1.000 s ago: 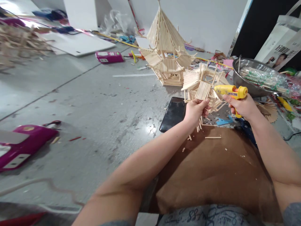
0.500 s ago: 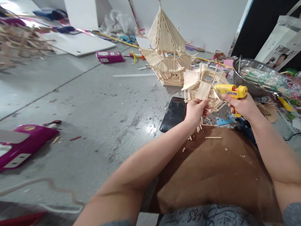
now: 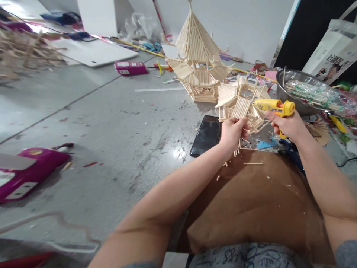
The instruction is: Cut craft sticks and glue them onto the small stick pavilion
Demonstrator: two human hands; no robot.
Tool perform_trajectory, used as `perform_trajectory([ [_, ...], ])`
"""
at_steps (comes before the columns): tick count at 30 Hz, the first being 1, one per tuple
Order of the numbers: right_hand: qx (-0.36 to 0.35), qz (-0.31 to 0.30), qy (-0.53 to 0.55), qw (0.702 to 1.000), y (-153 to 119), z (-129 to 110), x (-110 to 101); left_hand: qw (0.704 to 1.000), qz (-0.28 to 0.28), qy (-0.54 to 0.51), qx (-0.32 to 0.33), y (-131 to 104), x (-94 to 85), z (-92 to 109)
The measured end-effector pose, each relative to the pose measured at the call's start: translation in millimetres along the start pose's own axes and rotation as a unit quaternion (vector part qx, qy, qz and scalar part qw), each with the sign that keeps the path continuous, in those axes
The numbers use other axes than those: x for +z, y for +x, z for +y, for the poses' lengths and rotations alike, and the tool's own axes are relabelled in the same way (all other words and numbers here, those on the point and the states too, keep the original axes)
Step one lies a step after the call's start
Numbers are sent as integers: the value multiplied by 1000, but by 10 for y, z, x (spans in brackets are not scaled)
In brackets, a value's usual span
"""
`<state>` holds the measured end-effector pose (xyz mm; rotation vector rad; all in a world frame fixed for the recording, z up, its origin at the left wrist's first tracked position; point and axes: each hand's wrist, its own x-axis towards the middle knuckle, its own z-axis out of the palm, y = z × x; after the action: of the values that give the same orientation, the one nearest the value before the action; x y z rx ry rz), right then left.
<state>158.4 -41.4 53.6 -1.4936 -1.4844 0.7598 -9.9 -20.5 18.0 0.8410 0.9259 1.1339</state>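
My left hand [image 3: 233, 131] pinches the lower edge of a small panel of wooden sticks [image 3: 241, 108], which leans against a half-built stick pavilion [image 3: 227, 96]. In my right hand [image 3: 288, 125] is a yellow glue gun [image 3: 275, 107], my fingers wrapped round its handle. The nozzle points left, close to the panel's upper right side; whether it touches cannot be made out. Behind the pavilion rises a taller stick tower with a pointed roof [image 3: 196, 41]. A black phone [image 3: 205, 136] lies flat on the floor beside my left hand.
A steel bowl [image 3: 282, 87] of wrapped sticks stands at the right. Brown cloth [image 3: 259, 201] covers my lap, with stick offcuts on it. Purple power strips [image 3: 131, 68] lie on the floor at the left. A blue piece [image 3: 266, 143] lies under my right hand.
The glue gun and my right hand have shifted very slightly to the right. My left hand and the panel look the same.
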Motion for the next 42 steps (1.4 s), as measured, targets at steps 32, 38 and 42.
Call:
perform_trajectory([
  [32, 20, 50, -13, 998, -127, -74, -54, 999, -27, 19, -33, -87, -89, -4],
  [38, 53, 64, 62, 995, -351, -201, -150, 938, -115, 319, 66, -195, -204, -51],
  [42, 46, 58, 104, 992, -474, -216, -226, 763, -248, 581, 138, -343, -191, 21],
])
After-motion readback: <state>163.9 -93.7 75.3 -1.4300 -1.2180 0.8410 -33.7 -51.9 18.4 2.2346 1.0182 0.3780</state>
